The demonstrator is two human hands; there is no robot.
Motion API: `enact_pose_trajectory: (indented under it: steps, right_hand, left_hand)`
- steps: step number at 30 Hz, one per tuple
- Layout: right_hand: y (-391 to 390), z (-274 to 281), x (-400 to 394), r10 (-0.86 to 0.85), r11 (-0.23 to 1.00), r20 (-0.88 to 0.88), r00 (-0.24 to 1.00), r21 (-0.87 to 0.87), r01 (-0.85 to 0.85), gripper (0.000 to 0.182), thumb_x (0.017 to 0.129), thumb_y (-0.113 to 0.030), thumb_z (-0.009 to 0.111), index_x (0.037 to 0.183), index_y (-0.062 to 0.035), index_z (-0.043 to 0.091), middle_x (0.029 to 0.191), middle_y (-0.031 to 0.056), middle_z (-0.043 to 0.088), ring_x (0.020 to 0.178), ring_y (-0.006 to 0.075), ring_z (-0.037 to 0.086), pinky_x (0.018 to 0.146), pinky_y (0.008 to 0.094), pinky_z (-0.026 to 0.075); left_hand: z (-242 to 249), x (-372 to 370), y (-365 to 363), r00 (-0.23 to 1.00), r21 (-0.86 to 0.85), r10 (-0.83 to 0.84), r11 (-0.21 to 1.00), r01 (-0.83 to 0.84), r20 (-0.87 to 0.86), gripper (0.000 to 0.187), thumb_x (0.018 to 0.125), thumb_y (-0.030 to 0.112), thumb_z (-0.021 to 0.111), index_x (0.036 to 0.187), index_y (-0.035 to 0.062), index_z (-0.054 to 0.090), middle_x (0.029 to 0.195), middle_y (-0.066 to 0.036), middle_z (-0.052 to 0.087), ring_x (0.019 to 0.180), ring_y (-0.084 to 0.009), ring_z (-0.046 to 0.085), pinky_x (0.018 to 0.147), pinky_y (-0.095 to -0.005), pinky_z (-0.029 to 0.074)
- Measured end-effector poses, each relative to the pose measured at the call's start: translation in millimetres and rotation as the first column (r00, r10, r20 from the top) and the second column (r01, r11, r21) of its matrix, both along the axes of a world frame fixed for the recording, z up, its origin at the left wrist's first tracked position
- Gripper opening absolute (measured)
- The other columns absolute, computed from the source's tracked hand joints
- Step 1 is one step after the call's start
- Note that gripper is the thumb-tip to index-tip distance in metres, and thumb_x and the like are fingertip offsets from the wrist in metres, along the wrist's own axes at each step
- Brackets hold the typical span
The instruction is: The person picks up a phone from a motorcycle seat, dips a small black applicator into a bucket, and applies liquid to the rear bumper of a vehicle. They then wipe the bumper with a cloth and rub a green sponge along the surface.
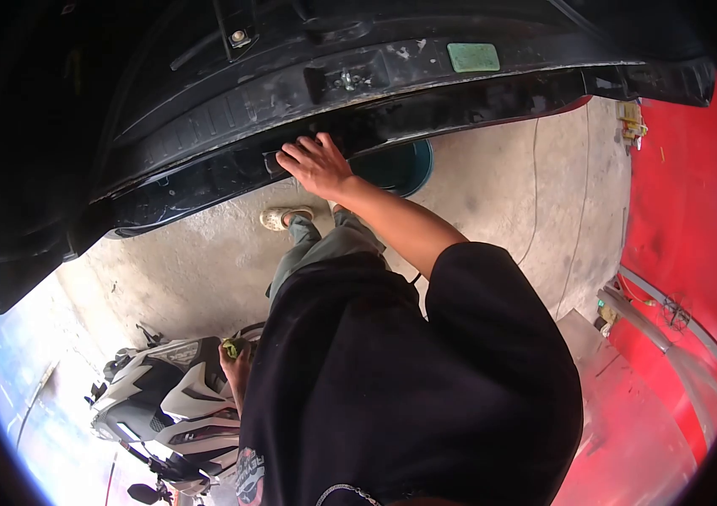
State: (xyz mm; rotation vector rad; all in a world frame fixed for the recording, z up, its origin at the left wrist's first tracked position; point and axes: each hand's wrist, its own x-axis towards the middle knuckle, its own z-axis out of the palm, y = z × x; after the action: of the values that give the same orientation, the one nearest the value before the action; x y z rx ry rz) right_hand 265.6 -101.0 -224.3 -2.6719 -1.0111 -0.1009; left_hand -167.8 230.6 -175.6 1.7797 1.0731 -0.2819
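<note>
My right hand (316, 167) reaches forward onto the black car bumper (477, 105), its fingers bent over the upper surface. Under the fingertips is a small dark piece (274, 163), too dark against the bumper to name. Low at my left side, my left hand (239, 367) is closed around a crumpled yellow-green cloth (232, 347); my shirt hides part of that arm. Above the bumper is the dark, scuffed sill (291, 99) of the open car rear, with a pale green label (473, 57) on it.
A dark teal basin (413, 173) stands on the concrete floor (493, 194) beneath the bumper. Behind me on the left is a white and black motorcycle (181, 396). Thin cables run across the floor at right, beside a red wall (687, 185) and a grey metal frame (671, 337).
</note>
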Motion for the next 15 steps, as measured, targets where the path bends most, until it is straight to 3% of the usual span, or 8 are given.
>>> enact_pose_trajectory:
  steps: [5,8,15]
  right_hand:
    - [21,-5,11,-0.068,0.998,0.063,0.996,0.022,0.066,0.039,0.090,-0.018,0.061,0.130,-0.0166,0.062,0.131,0.0004,0.060,0.121,0.0226,0.056,0.099,0.0484,0.037]
    - [9,-3,-2,-0.019,0.999,-0.018,1.000,0.031,0.020,0.035,0.096,-0.022,0.054,0.130,-0.0149,0.060,0.133,0.0024,0.060,0.127,0.0243,0.053,0.101,0.0501,0.036]
    - [23,0,12,-0.045,0.999,0.030,0.999,0.005,0.045,0.044,0.089,-0.017,0.063,0.133,-0.0183,0.061,0.132,-0.0009,0.060,0.123,0.0233,0.055,0.100,0.0496,0.038]
  left_hand:
    - [-12,-6,6,0.999,-0.037,-0.010,0.999,0.011,0.032,0.032,0.085,0.017,0.080,0.107,0.0030,0.061,0.093,-0.007,0.068,0.082,-0.0160,0.063,0.074,-0.0317,0.053]
    - [-3,5,3,0.999,-0.031,-0.017,0.999,0.019,0.041,0.032,0.085,0.017,0.080,0.107,0.0032,0.062,0.093,-0.007,0.068,0.082,-0.0160,0.063,0.074,-0.0316,0.053]
    - [5,14,-1,0.999,-0.068,-0.025,0.997,0.028,0.034,0.032,0.086,0.015,0.079,0.109,0.0038,0.061,0.094,-0.006,0.068,0.082,-0.0154,0.064,0.074,-0.0304,0.053]
